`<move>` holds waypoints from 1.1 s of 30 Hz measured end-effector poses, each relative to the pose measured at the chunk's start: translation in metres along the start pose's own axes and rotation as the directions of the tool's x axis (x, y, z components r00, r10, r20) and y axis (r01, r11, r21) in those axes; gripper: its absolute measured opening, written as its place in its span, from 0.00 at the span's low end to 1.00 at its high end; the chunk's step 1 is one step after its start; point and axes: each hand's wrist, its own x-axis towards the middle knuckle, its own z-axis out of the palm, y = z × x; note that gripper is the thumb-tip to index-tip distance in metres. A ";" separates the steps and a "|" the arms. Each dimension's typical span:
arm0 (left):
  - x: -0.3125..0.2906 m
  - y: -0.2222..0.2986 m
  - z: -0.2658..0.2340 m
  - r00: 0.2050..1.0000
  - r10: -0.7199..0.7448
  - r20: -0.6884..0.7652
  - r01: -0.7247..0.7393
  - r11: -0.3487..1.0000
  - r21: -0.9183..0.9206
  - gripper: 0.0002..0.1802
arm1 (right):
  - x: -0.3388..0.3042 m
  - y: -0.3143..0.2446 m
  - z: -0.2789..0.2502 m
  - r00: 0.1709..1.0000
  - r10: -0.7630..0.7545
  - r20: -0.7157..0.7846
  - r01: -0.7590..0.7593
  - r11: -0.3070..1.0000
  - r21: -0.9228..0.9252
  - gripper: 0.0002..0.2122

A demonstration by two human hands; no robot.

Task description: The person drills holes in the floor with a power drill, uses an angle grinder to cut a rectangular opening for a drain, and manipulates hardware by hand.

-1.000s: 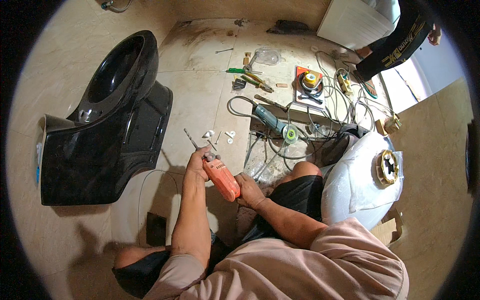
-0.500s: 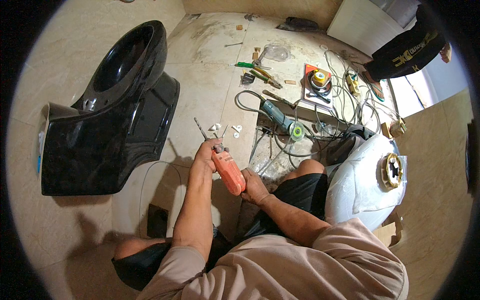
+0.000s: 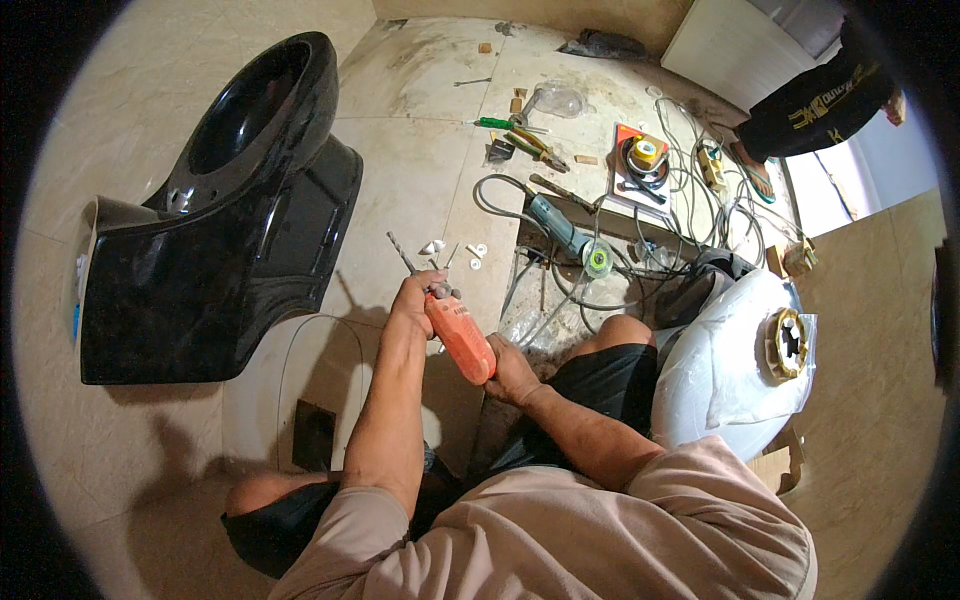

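Note:
An orange power drill (image 3: 459,338) is held between my hands, its long drill bit (image 3: 401,252) pointing up and away to the left. My left hand (image 3: 416,298) is closed around the front end, near the chuck. At the rear, my right hand (image 3: 512,371) grips the drill's handle end, its fingers partly hidden by the body. Just beyond the bit lie small white plastic pieces (image 3: 476,251) and a thin screw-like piece (image 3: 454,255) on the tiles.
A glossy black toilet bowl (image 3: 170,290) stands at the left. An angle grinder (image 3: 556,225) with its cable lies ahead, near pliers (image 3: 540,150) and a green-handled screwdriver (image 3: 495,123). A white wrapped tank-like fixture (image 3: 725,370) sits at my right. Another person's leg (image 3: 815,110) shows far right.
The view has shifted very slightly. Both hands keep their hold on the drill, which stays in nearly the same place.

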 end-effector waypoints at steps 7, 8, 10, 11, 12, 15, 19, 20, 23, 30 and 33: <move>-0.002 0.001 0.000 0.998 0.008 0.070 -0.006 1.000 -0.029 0.16 | -0.001 -0.002 0.001 0.995 0.097 0.002 -0.096 0.982 0.164 0.22; -0.002 0.002 0.001 0.999 -0.013 0.052 0.015 0.999 -0.036 0.16 | -0.001 -0.002 0.001 0.998 0.064 0.000 -0.064 0.987 0.144 0.21; -0.001 0.002 0.002 0.996 -0.009 0.090 0.012 0.999 -0.031 0.16 | -0.001 -0.002 0.000 0.999 0.037 -0.005 -0.036 0.992 0.124 0.20; -0.002 0.002 0.002 0.997 -0.019 0.073 0.023 0.999 -0.045 0.16 | -0.002 -0.002 -0.001 0.999 0.044 -0.004 -0.043 0.992 0.120 0.20; -0.001 0.001 0.003 0.994 -0.013 0.110 0.017 0.999 -0.037 0.16 | -0.001 -0.002 -0.001 0.997 0.075 0.013 -0.076 0.993 0.095 0.20; -0.002 -0.001 0.003 0.999 0.009 0.051 -0.006 0.999 -0.051 0.11 | -0.002 -0.003 -0.002 0.999 0.041 0.007 -0.041 0.997 0.063 0.17; -0.001 -0.001 0.005 0.997 -0.015 0.077 0.019 0.998 -0.053 0.10 | -0.003 -0.003 -0.003 1.000 0.005 -0.008 -0.004 1.000 0.028 0.17; -0.001 -0.001 0.005 0.999 -0.031 0.045 0.033 0.998 -0.057 0.10 | -0.004 -0.003 -0.003 1.000 0.021 -0.002 -0.021 0.999 0.042 0.17; 0.000 -0.001 0.005 0.999 0.003 0.054 0.000 0.998 -0.056 0.11 | -0.004 -0.005 -0.002 0.998 0.063 -0.003 -0.062 0.995 0.081 0.18; 0.003 -0.002 0.004 0.993 -0.018 0.114 0.026 0.997 -0.076 0.12 | -0.005 -0.013 -0.006 0.981 0.190 0.033 -0.193 0.975 0.107 0.18; 0.005 -0.001 0.005 0.997 -0.012 0.082 0.015 0.999 -0.040 0.11 | -0.005 -0.016 -0.007 0.974 0.224 0.025 -0.226 0.962 0.153 0.20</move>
